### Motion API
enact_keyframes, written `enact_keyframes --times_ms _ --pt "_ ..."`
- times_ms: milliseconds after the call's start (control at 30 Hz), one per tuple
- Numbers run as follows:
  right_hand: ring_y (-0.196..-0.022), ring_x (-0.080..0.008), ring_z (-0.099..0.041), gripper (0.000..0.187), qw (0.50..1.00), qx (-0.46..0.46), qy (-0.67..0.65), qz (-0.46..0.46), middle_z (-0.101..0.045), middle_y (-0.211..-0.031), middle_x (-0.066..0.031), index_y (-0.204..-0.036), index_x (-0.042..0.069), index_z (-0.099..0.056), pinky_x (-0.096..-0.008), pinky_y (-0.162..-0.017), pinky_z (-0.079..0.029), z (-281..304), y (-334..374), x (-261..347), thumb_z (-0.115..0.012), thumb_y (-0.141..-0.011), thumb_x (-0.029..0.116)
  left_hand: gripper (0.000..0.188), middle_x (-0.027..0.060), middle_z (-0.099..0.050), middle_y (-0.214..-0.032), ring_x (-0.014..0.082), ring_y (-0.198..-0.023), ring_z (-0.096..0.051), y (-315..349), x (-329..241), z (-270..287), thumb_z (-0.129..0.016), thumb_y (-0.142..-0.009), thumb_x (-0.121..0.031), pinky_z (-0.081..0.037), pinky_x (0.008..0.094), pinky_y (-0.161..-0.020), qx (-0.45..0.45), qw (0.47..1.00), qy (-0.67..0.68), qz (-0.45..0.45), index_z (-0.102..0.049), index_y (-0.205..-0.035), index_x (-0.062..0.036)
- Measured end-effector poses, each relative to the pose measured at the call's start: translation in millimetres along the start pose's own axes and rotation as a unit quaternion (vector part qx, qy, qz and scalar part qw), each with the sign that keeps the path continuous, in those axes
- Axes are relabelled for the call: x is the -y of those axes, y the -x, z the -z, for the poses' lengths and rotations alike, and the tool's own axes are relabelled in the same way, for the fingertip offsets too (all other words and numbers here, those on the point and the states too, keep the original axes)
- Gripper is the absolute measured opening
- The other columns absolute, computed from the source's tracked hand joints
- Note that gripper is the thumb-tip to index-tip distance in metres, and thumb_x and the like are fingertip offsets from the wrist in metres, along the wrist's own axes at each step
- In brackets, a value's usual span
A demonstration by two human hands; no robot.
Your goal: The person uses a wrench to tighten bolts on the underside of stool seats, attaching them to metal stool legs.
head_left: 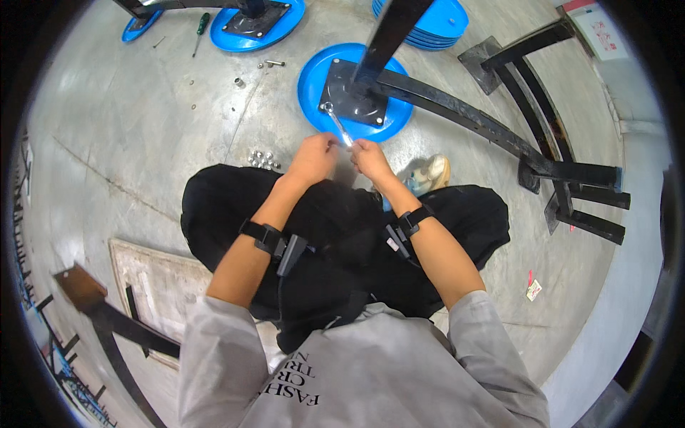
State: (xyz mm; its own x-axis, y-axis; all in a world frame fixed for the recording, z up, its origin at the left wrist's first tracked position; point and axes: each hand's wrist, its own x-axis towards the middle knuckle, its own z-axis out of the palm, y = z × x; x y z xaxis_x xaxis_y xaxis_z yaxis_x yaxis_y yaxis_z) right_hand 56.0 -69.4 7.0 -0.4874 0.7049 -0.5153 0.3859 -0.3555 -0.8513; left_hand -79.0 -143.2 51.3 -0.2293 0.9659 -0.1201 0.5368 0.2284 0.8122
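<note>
My right hand [369, 158] is closed round the handle end of a shiny ratchet wrench [338, 125]. The wrench's head rests at the near-left corner of a black metal plate [354, 107], where a fastener sits. That plate lies on the underside of a round blue stool seat [308, 100], and a black square-tube leg frame [457, 118] rises from it. Just left of the wrench handle is my left hand [314, 157], its fingers curled together and slightly blurred; whatever they pinch, if anything, is hidden.
Shiny nuts [262, 158] lie in a cluster by my left knee. Farther off are a loose socket [239, 82], a green-handled screwdriver [203, 25], another blue seat [275, 36] with a frame, and stacked blue seats [439, 32]. Black metal frames [549, 107] stand at right; another [125, 324] lies lower left.
</note>
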Motion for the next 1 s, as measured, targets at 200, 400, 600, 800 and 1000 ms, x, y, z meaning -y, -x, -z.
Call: enact_keyframes --times_ms 200,400,600,800,1000 --pt "-0.048 -0.0132 -0.048 0.022 0.999 -0.021 -0.026 -0.026 -0.050 -0.056 -0.0045 -0.077 -0.001 -0.055 -0.0269 -0.045 -0.038 -24.4 -16.8 -16.8 -0.044 -0.084 0.016 0.029 0.0222 -0.056 -0.101 0.0391 -0.089 -0.054 -26.8 22.6 4.9 -0.047 -0.075 -0.013 -0.042 0.0432 -0.080 -0.027 0.995 -0.077 0.050 -0.055 -0.100 0.0016" --pt "-0.053 -0.0155 -0.051 0.024 0.995 -0.060 0.067 -0.040 -0.055 -0.060 -0.0070 -0.077 -0.001 -0.059 -0.0289 -0.050 -0.040 -23.4 -19.1 -18.6 -0.045 -0.083 0.018 0.060 0.0187 -0.030 -0.133 0.0372 -0.117 -0.036 -42.2 23.9 -12.3 -0.049 -0.078 -0.023 -0.033 0.0431 -0.095 0.053 0.973 -0.152 0.164 -0.027 -0.129 -0.0022" --pt "-0.043 -0.0134 -0.049 0.024 0.994 0.021 -0.008 -0.104 -0.053 -0.055 -0.0060 -0.073 0.002 -0.056 -0.0236 -0.039 -0.035 -19.7 -6.5 13.4 -0.042 -0.085 0.016 0.063 0.0069 -0.013 -0.142 0.0349 -0.128 -0.018 -44.7 15.5 -7.2 -0.045 -0.079 -0.022 -0.020 0.0592 -0.096 0.120 0.967 -0.094 0.205 -0.018 -0.134 -0.0052" --pt "-0.048 -0.0165 -0.055 0.023 0.988 0.050 0.004 -0.147 -0.054 -0.058 -0.0076 -0.077 0.001 -0.053 -0.0254 -0.042 -0.044 -18.2 -5.3 26.8 -0.039 -0.087 0.017 0.060 0.0039 -0.014 -0.142 0.0342 -0.127 -0.018 -43.4 6.1 -2.6 -0.043 -0.080 -0.018 -0.018 0.0614 -0.096 0.134 0.960 -0.123 0.215 -0.021 -0.134 -0.0054" --pt "-0.055 -0.0191 -0.059 0.021 0.971 0.140 -0.033 -0.192 -0.056 -0.064 -0.0087 -0.084 0.001 -0.052 -0.0275 -0.046 -0.048 -1.7 -14.0 30.9 -0.041 -0.088 0.019 0.058 0.0025 -0.018 -0.141 0.0321 -0.126 -0.022 -42.2 5.4 -2.4 -0.042 -0.080 -0.018 -0.017 0.0629 -0.094 0.121 0.954 -0.177 0.208 -0.023 -0.134 -0.0068"
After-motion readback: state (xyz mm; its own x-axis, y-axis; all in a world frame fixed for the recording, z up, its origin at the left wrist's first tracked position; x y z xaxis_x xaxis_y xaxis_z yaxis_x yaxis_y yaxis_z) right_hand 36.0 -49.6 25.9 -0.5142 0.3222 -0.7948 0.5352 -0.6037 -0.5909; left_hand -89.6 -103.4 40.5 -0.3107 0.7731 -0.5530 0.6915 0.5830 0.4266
